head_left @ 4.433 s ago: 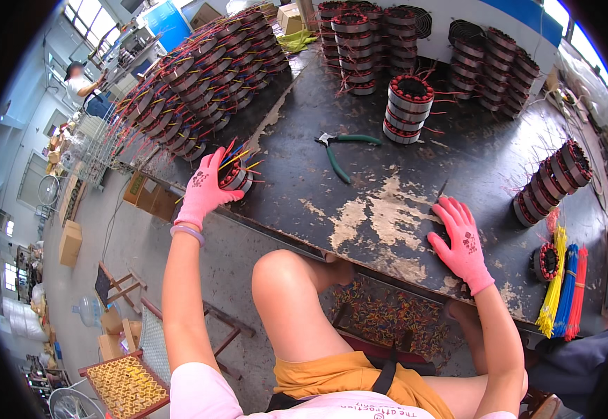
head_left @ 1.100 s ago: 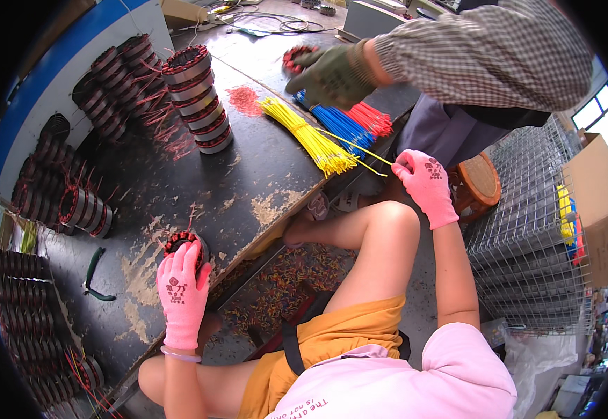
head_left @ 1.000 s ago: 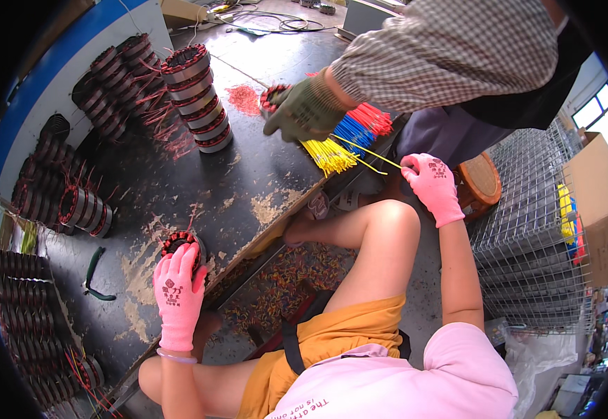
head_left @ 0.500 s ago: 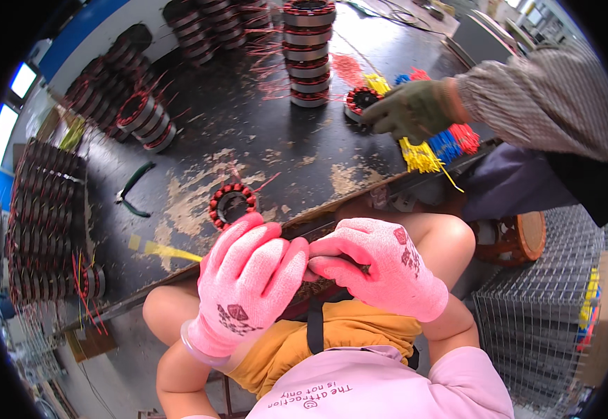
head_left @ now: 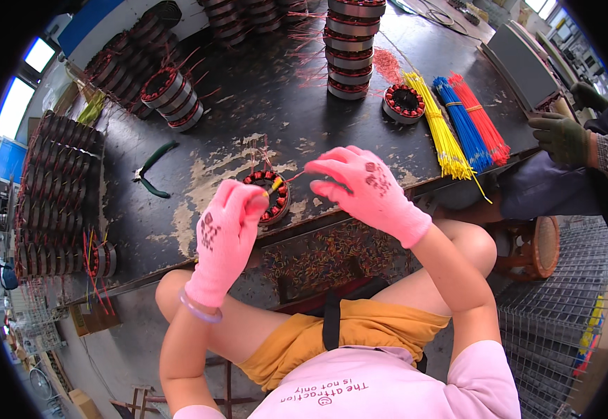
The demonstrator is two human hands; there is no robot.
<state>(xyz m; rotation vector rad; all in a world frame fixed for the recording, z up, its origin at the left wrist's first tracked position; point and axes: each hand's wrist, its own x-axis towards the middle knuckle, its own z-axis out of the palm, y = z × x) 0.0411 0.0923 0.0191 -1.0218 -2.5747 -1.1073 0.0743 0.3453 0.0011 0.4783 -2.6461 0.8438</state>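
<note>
A wound motor stator ring (head_left: pixel 265 197) with red wire leads lies near the front edge of the worn black table (head_left: pixel 248 119). My left hand (head_left: pixel 226 234), in a pink glove, pinches a short yellow sleeve (head_left: pixel 274 185) just above the ring. My right hand (head_left: pixel 361 185), also in a pink glove, pinches a thin red wire lead (head_left: pixel 297 176) that runs toward the sleeve. Both hands hover over the ring's near side.
Bundles of yellow (head_left: pixel 445 143), blue (head_left: pixel 463 126) and red sleeves (head_left: pixel 482 120) lie at the right, beside another stator (head_left: pixel 403 103) and a stator stack (head_left: pixel 349 49). Green pliers (head_left: pixel 152 167) lie left. More stator stacks (head_left: pixel 52 188) line the left. A co-worker's gloved hand (head_left: pixel 562 137) is far right.
My hands moved from in front of my lap out over the stator at the table edge. The co-worker's hand left the sleeve bundles and went right.
</note>
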